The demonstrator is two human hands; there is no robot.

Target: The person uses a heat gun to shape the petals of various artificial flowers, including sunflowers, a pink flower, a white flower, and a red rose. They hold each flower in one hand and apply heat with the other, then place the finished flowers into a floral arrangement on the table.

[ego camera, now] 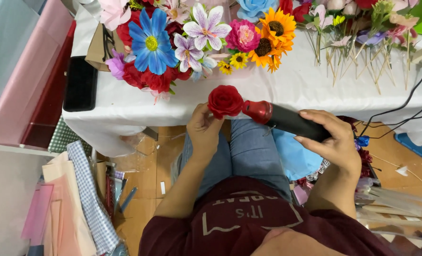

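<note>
My left hand (pixel 204 127) pinches a red artificial rose (pixel 225 101) from below, holding it just in front of the table edge above my lap. My right hand (pixel 333 138) grips a black glue gun (pixel 291 122) with a red front end (pixel 257 111). Its tip points left and touches the base of the rose. A black cable (pixel 400 108) runs from the gun's side up over the white tablecloth (pixel 277 90).
Colourful artificial flowers (pixel 182 42) lie heaped on the white-covered table, with flowers on wooden sticks (pixel 358 52) at the right. A black phone-like slab (pixel 80 84) rests at the table's left end. Folded fabric and paper sheets (pixel 73 204) are stacked on the floor at left; clear sleeves (pixel 396 204) at right.
</note>
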